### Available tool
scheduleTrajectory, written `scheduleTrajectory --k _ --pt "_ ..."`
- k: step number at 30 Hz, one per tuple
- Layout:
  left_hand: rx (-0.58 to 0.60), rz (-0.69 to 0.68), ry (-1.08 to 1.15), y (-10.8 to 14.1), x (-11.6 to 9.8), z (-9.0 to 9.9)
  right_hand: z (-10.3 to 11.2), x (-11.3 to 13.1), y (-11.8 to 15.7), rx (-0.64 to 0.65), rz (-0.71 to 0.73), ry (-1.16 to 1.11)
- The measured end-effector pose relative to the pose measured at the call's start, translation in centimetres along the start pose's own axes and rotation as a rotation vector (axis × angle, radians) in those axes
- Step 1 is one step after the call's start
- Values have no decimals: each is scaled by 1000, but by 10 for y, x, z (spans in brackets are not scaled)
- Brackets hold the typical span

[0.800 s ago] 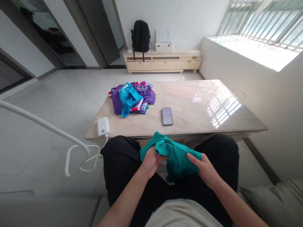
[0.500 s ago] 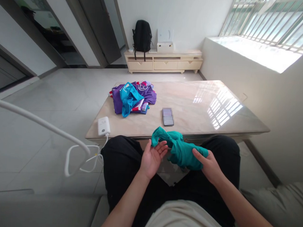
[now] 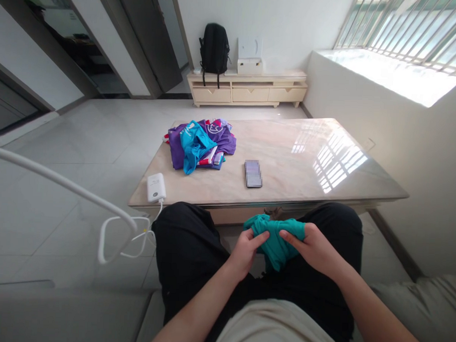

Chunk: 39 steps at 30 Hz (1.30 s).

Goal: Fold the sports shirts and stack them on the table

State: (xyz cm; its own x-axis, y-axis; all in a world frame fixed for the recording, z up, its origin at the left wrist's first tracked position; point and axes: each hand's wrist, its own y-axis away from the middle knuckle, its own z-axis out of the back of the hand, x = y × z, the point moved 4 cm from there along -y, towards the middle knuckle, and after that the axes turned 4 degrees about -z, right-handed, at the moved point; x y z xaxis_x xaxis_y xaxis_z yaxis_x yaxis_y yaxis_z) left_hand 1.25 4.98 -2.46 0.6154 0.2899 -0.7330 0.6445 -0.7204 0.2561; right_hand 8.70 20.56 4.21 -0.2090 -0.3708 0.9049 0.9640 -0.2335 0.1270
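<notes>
We see a soft, crumpled teal cloth point(image 3: 276, 237) bunched into a loose wad above the lap, between knees in matte black trousers. Beyond it the surface point(image 3: 325, 159) is a glossy, pale marble-like slab with rounded edges that mirrors the window grille. On it lie a limp pile of purple and blue fabric point(image 3: 199, 142), a flat dark phone point(image 3: 253, 173) and a small white rounded box point(image 3: 156, 187) with a cord. Half a second ago the cloth hung wider and longer, with the left palm open beside it; now it is gathered smaller and lower. Our left hand point(image 3: 245, 249) pinches its left end with curled fingers, and our right hand point(image 3: 315, 246) grips its right side, thumb on top. The cloth sits between both hands, just short of the surface's near edge.
</notes>
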Motion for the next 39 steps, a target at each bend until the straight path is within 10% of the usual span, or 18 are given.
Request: scheduleTrajectory --k 11,26,39 --pt "-154 -89 180 -13 -9 18 42 -27 7 -200 -239 -509" --pt "-211 -272 -126 -5 -43 19 46 -18 13 -75 -155 -382" --pt "-165 -416 -476 2 -51 27 32 -53 -3 -85 -292 -790"
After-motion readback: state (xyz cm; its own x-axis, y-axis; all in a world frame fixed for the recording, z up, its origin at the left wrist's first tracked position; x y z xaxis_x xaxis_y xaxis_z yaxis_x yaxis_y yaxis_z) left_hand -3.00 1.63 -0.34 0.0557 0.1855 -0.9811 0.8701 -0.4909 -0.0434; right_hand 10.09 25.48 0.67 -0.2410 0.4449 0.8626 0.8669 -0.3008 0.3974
